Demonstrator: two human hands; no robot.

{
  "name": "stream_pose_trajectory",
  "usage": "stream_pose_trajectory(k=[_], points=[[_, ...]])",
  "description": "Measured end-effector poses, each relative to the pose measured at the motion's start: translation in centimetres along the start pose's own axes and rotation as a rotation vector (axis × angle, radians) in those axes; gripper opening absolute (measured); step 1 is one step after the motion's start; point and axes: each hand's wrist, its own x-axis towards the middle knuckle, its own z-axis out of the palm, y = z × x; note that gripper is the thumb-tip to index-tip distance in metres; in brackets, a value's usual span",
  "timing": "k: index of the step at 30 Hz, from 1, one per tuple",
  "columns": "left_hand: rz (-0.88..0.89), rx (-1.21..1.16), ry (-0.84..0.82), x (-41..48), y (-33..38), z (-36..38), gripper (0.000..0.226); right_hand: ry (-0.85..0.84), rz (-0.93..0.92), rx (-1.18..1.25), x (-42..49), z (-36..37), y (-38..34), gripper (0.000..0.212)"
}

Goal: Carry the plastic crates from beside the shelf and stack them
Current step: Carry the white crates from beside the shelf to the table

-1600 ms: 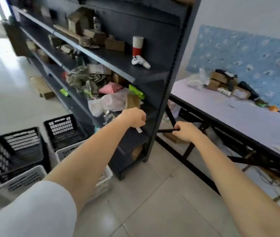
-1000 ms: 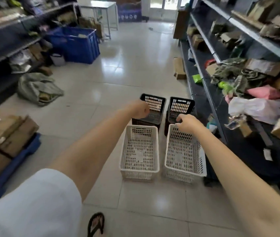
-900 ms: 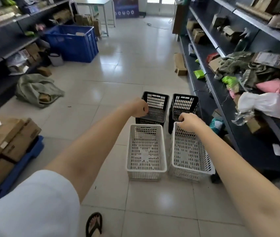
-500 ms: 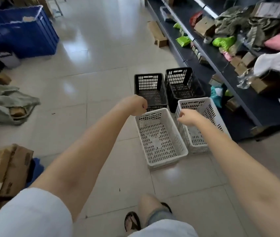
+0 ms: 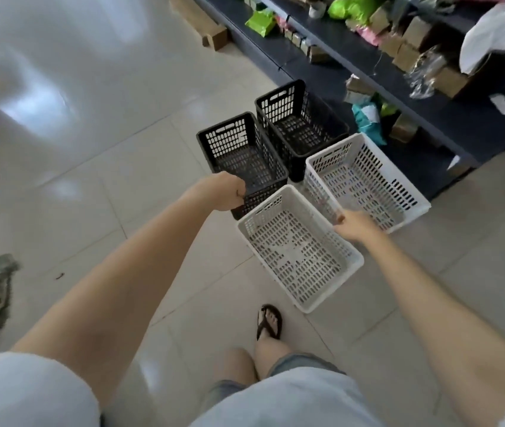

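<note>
Four perforated rectangular plastic crates sit on glossy floor tiles [image 5: 106, 180]: two black crates [image 5: 242, 155], two white crates [image 5: 299, 251]. Left hand [image 5: 225, 192] is fisted, holding nothing visible; right hand [image 5: 354, 224] fingers curl near a white rim, contact unclear.

We see four slotted plastic crates packed edge to edge: two black crates [image 5: 245, 152] [image 5: 300, 124] behind two white crates [image 5: 300, 251] [image 5: 365, 180]. The dark metal shelf [image 5: 399, 87] blocks their right side; the glossy tiled floor [image 5: 106, 134] lies open on their left.
</note>
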Motion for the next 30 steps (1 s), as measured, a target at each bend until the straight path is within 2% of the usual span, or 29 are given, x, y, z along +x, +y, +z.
stream_pose_trajectory(k=[6, 12, 14, 16, 19, 23, 30], points=[[0.130, 0.107, -0.090, 8.1, -2.1, -1.2, 0.034, 0.029, 0.167, 0.198, 2.5, 1.3, -1.0, 0.041], [0.304, 0.248, -0.217, 19.5, -2.2, 1.5, 0.036, 0.032, 0.383, 0.434, 5.6, 6.0, -1.1, 0.029], [0.336, 0.265, -0.210, 24.1, -2.2, 3.4, 0.035, 0.031, 0.481, 0.504, 7.3, 8.5, -0.3, 0.039], [0.353, 0.269, -0.234, 28.1, -2.0, 5.6, 0.036, 0.025, 0.545, 0.514, 9.4, 11.0, 0.8, 0.045], [0.369, 0.303, -0.298, 33.7, -2.3, 10.7, 0.048, 0.016, 0.647, 0.545, 12.7, 15.6, 2.7, 0.045], [0.344, 0.431, -0.355, 40.3, -2.8, 18.5, 0.055, 0.028, 0.750, 0.594, 17.0, 22.7, 6.0, 0.048], [0.251, 0.481, -0.301, 48.7, -3.0, 29.5, 0.058, 0.034, 0.858, 0.569, 24.2, 33.8, 10.7, 0.051]])
